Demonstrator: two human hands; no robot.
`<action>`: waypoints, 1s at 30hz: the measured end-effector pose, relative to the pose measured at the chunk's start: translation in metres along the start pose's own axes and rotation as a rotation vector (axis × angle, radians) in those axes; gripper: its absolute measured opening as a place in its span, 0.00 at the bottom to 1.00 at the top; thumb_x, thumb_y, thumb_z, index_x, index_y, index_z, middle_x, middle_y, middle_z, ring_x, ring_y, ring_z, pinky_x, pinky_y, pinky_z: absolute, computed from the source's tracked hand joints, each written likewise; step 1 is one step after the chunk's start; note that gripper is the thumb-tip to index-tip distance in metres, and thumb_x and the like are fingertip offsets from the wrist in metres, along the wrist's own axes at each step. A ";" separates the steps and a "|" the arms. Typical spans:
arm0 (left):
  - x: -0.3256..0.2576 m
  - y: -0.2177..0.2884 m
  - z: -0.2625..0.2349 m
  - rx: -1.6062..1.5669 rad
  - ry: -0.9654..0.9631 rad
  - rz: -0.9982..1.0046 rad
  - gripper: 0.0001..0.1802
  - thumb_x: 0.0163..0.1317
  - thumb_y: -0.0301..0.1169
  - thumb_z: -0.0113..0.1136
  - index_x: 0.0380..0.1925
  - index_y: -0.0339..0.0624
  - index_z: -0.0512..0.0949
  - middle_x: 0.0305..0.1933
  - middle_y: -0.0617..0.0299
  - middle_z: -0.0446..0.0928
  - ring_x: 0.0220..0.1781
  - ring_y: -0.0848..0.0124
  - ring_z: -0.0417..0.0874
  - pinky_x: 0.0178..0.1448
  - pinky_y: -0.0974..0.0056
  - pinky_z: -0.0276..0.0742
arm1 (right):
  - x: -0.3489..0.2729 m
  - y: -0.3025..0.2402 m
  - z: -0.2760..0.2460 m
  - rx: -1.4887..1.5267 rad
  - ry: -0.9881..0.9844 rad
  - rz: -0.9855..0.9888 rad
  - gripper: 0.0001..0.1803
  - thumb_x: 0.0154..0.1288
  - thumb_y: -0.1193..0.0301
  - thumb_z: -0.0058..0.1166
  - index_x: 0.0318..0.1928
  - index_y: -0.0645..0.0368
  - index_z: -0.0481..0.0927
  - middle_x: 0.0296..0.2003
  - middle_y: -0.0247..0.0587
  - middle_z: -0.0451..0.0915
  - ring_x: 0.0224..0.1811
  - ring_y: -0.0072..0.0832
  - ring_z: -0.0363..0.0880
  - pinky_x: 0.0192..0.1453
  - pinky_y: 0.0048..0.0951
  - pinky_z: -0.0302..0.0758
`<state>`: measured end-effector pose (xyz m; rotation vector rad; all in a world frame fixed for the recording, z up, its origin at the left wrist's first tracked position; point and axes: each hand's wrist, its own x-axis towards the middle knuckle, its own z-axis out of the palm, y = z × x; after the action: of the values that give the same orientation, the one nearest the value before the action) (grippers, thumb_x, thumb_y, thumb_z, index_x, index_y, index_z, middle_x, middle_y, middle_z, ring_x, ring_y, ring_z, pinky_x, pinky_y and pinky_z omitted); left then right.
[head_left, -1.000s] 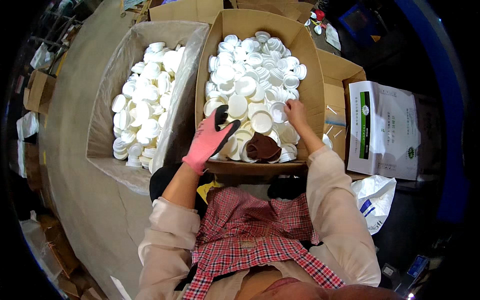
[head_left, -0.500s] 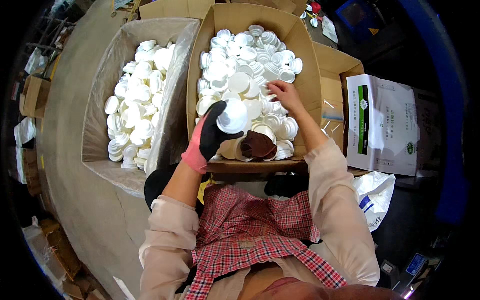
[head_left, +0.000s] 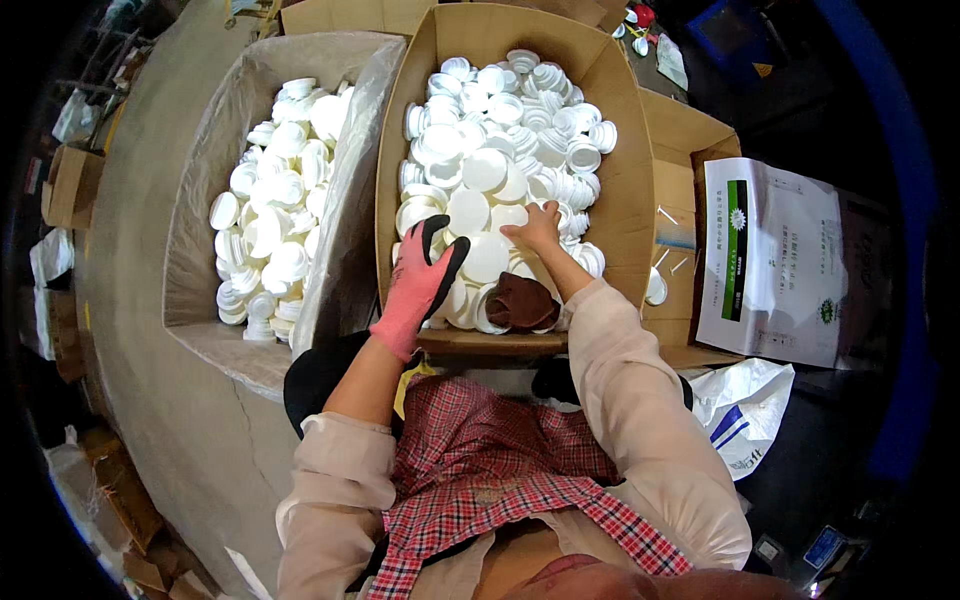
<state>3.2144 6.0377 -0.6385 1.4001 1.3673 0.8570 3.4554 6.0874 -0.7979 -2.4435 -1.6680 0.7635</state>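
White round plastic lids [head_left: 485, 170] fill a large cardboard box [head_left: 400, 110] in front of me. My left hand [head_left: 425, 275], in a pink glove with black fingers, is over the near left of the pile. Its thumb and fingers are spread, with black fingertips beside the rim of a flat white disc [head_left: 486, 257]. Bare, my right hand [head_left: 538, 228] reaches into the pile, its thumb and fingers apart against the lids; I see nothing gripped in it. Below the hands, a crumpled dark brown cloth [head_left: 522, 302] lies on the lids at the near side.
At left stands a plastic-lined box [head_left: 190, 270] of similar lids. A smaller cardboard box [head_left: 690, 215] at right holds thin white pieces and a round one [head_left: 655, 289]. Next to it are a printed white carton [head_left: 770, 260] and a white bag [head_left: 745, 410].
The white lid that my left hand held has left it, and its fingers have spread. My right hand has come down and nearer to me, onto the lids. The view has shifted slightly.
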 end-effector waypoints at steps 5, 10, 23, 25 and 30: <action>0.000 0.002 0.006 -0.454 -0.027 -0.285 0.30 0.62 0.42 0.63 0.60 0.43 0.68 0.55 0.58 0.73 0.57 0.63 0.72 0.60 0.61 0.70 | -0.035 -0.013 -0.032 0.540 0.165 -0.165 0.23 0.50 0.65 0.68 0.37 0.63 0.69 0.28 0.49 0.77 0.32 0.45 0.76 0.39 0.41 0.72; -0.012 0.024 -0.011 -0.901 -0.117 -0.242 0.45 0.52 0.39 0.74 0.64 0.38 0.58 0.53 0.59 0.72 0.55 0.69 0.74 0.54 0.59 0.76 | -0.119 -0.095 -0.126 0.669 -0.091 -0.874 0.16 0.58 0.67 0.64 0.43 0.60 0.75 0.40 0.43 0.79 0.46 0.33 0.78 0.54 0.31 0.71; 0.002 0.054 -0.064 -0.944 -0.311 0.094 0.44 0.66 0.65 0.36 0.68 0.41 0.56 0.71 0.40 0.57 0.72 0.38 0.57 0.69 0.33 0.57 | 0.078 0.057 0.023 0.108 0.182 0.294 0.23 0.59 0.61 0.58 0.46 0.70 0.76 0.46 0.60 0.78 0.54 0.51 0.75 0.60 0.44 0.70; 0.003 0.048 -0.066 -1.589 -0.308 -0.143 0.44 0.66 0.65 0.34 0.69 0.40 0.56 0.71 0.40 0.57 0.71 0.38 0.57 0.67 0.34 0.60 | 0.069 0.062 0.031 0.098 0.232 0.217 0.15 0.58 0.65 0.57 0.37 0.66 0.78 0.40 0.58 0.80 0.49 0.51 0.76 0.54 0.46 0.72; -0.002 0.078 -0.040 -1.183 -0.373 0.027 0.28 0.72 0.36 0.46 0.67 0.39 0.55 0.69 0.44 0.62 0.68 0.49 0.67 0.68 0.51 0.67 | 0.057 0.086 0.010 -0.101 0.251 -0.252 0.09 0.56 0.73 0.52 0.37 0.63 0.74 0.33 0.58 0.79 0.38 0.54 0.78 0.43 0.51 0.72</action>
<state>3.1998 6.0497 -0.5528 0.5757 0.3645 1.0769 3.5405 6.1016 -0.8557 -2.2159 -1.9003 0.3343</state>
